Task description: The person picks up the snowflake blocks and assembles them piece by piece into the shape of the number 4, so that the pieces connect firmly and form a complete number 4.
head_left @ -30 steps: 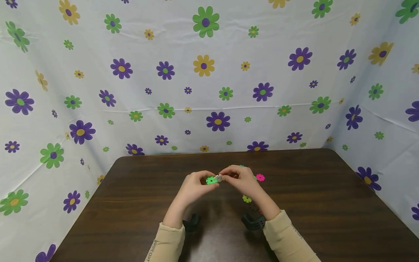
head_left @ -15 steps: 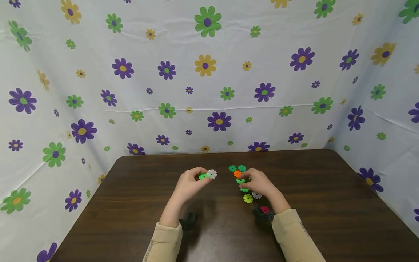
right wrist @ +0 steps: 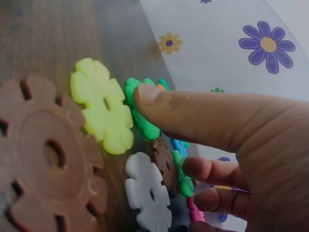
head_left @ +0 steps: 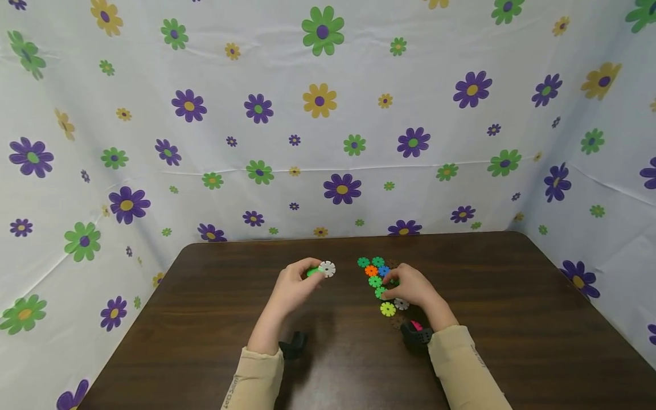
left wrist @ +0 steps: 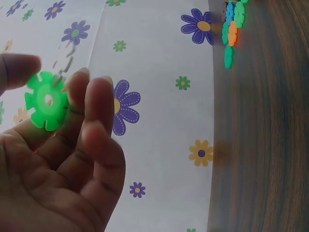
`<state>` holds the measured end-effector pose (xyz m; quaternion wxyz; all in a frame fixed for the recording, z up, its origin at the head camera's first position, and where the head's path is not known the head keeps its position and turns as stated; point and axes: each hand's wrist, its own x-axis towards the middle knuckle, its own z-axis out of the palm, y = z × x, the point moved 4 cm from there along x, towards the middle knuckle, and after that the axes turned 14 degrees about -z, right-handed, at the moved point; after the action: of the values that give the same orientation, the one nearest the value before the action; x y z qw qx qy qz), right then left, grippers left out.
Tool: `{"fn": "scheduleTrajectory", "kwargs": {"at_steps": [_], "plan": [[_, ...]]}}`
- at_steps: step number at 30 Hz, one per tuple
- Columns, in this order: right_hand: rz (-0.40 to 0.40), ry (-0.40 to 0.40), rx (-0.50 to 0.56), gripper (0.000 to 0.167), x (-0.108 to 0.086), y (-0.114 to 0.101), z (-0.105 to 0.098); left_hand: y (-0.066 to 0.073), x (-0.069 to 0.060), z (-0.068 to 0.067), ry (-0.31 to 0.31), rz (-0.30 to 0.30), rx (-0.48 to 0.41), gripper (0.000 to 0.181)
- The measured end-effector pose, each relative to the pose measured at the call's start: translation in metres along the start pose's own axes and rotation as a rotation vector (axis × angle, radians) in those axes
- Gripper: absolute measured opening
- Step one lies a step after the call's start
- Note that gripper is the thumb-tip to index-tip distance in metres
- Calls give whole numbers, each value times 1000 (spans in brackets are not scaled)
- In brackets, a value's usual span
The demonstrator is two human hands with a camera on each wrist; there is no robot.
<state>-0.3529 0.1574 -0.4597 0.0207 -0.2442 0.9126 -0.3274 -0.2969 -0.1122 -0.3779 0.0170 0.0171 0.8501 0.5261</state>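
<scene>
Two pieces, a white disc (head_left: 331, 270) and a green disc (left wrist: 38, 99), apparently joined, sit pinched aloft in the left hand (head_left: 293, 288), while the right hand (head_left: 415, 286), thumb and fingers apart among the loose discs (head_left: 373, 283) on the table (head_left: 215, 319), seemingly selects another, calling for a fingertip pinch.

At right, the right hand (right wrist: 260, 145) extends its thumb (right wrist: 193, 113) over, perhaps against, a green disc (right wrist: 145, 118); a brown disc (right wrist: 34, 159) fills lower left.

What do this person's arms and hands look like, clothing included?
The left hand and right hand are ungloved. The left sleeve and right sleeve are beige with dark lettering. Black devices sit at both wrists; the right shows small holes.
</scene>
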Motion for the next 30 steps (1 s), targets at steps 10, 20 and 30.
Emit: {"fn": "scheduleTrajectory", "kwargs": {"at_steps": [10,20,30], "plan": [[-6,-8,-49,18,4,-6,5,1,2,-1,35,30,-37,18],[-36,-19,-29,24,3,-7,6,2,1,1,29,29,-25,14],[-68,-39,-7,22,3,-5,7,1,1,1,30,38,-27,14]]}}
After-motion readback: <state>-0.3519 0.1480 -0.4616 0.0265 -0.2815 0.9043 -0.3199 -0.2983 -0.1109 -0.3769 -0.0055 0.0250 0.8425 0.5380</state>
